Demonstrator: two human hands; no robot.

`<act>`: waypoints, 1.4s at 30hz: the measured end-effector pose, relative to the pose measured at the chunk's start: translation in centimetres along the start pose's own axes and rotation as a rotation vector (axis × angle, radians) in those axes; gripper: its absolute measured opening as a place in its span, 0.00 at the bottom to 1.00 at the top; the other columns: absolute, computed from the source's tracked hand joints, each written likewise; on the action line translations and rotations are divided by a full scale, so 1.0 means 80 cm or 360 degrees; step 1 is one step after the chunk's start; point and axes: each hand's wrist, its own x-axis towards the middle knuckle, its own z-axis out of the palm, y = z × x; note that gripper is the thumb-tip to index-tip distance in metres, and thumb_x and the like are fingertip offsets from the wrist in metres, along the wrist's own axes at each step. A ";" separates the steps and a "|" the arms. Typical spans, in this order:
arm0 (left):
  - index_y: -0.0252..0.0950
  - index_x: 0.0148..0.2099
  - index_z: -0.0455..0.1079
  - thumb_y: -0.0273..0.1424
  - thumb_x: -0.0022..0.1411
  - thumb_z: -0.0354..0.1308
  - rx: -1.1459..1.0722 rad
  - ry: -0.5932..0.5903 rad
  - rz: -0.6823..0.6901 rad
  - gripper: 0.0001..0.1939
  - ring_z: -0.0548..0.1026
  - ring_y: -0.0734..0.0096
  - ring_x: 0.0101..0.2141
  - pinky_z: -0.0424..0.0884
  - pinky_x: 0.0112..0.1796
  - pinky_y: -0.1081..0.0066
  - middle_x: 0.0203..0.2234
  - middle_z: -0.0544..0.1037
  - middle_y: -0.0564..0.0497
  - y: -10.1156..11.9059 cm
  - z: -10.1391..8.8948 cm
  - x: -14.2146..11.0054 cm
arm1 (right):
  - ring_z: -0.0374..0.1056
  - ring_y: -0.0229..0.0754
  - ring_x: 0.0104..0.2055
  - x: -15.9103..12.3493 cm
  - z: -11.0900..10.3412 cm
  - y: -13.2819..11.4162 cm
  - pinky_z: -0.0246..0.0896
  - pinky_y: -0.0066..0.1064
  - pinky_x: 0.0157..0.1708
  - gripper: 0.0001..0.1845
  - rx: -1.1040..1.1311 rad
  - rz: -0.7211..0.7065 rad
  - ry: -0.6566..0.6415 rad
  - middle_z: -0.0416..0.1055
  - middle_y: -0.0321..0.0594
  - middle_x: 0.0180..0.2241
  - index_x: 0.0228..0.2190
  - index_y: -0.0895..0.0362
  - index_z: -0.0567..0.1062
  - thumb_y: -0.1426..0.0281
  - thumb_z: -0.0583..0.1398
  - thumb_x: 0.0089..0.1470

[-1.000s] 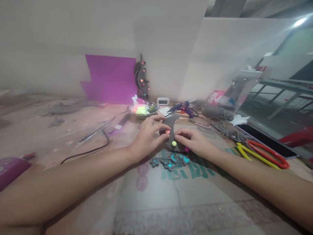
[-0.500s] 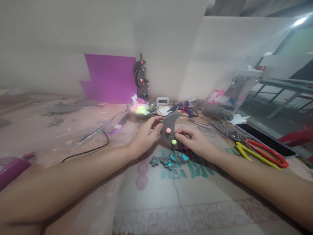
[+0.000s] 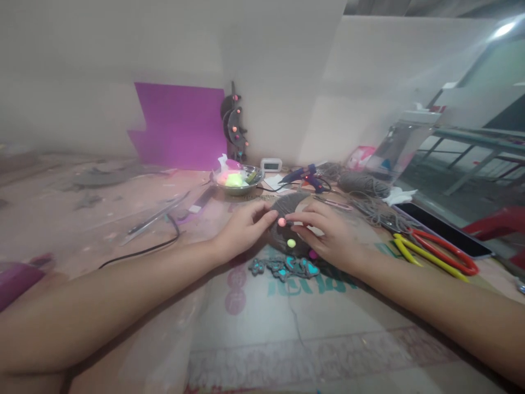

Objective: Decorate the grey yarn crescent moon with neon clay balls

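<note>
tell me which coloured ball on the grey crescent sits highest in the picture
The pink ball, by the index fingertip of the right hand; the yellow-green ball and magenta ball sit lower.

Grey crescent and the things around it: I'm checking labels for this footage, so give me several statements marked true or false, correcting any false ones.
1. The left hand touches the grey crescent at its edge. True.
2. The right hand has its fingers near the pink ball. True.
3. Next below the pink ball sits a blue one. False: it is a yellow-green ball.
4. Nothing purple stands upright. False: a purple sheet stands at the back.
5. A phone lies to the right of the right hand. True.
</note>
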 end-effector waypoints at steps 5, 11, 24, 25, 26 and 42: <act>0.34 0.35 0.71 0.37 0.68 0.51 0.0008 -0.0039 0.0052 0.14 0.69 0.71 0.31 0.63 0.34 0.73 0.29 0.73 0.53 0.007 -0.001 -0.002 | 0.67 0.43 0.37 0.001 0.003 0.001 0.64 0.34 0.35 0.09 0.0002 0.0022 0.0023 0.70 0.40 0.33 0.43 0.54 0.76 0.71 0.58 0.63; 0.35 0.35 0.70 0.37 0.69 0.50 0.0073 -0.0048 0.0119 0.14 0.71 0.70 0.32 0.63 0.35 0.73 0.29 0.74 0.53 0.007 0.000 -0.002 | 0.67 0.41 0.33 0.003 0.001 -0.004 0.61 0.33 0.33 0.06 -0.0012 0.0067 0.0014 0.71 0.39 0.30 0.40 0.56 0.76 0.72 0.59 0.62; 0.34 0.37 0.72 0.37 0.68 0.52 0.0007 -0.0068 0.0081 0.13 0.71 0.71 0.32 0.64 0.34 0.73 0.31 0.76 0.52 0.004 0.002 -0.003 | 0.65 0.43 0.33 0.006 0.002 -0.004 0.57 0.34 0.34 0.07 -0.0166 0.0140 -0.0069 0.70 0.39 0.29 0.32 0.56 0.71 0.71 0.55 0.64; 0.34 0.37 0.72 0.37 0.68 0.52 -0.0017 -0.0069 0.0058 0.13 0.71 0.71 0.32 0.64 0.33 0.73 0.31 0.75 0.52 0.005 0.002 -0.002 | 0.64 0.43 0.33 0.006 0.002 -0.004 0.56 0.34 0.34 0.08 -0.0160 0.0192 -0.0067 0.70 0.39 0.29 0.32 0.55 0.70 0.71 0.55 0.64; 0.34 0.37 0.72 0.37 0.68 0.52 -0.0042 -0.0068 0.0030 0.13 0.71 0.71 0.31 0.64 0.33 0.73 0.31 0.75 0.52 0.005 0.002 -0.002 | 0.64 0.43 0.32 0.006 0.003 -0.004 0.56 0.34 0.34 0.08 -0.0140 0.0253 -0.0055 0.69 0.39 0.29 0.31 0.55 0.69 0.71 0.54 0.64; 0.33 0.36 0.71 0.38 0.68 0.52 -0.0057 -0.0032 -0.0053 0.14 0.70 0.73 0.29 0.63 0.31 0.74 0.28 0.74 0.53 0.000 0.002 0.000 | 0.60 0.38 0.25 0.016 0.000 -0.008 0.55 0.32 0.28 0.19 0.0533 0.1059 -0.0166 0.64 0.34 0.21 0.23 0.56 0.69 0.55 0.56 0.57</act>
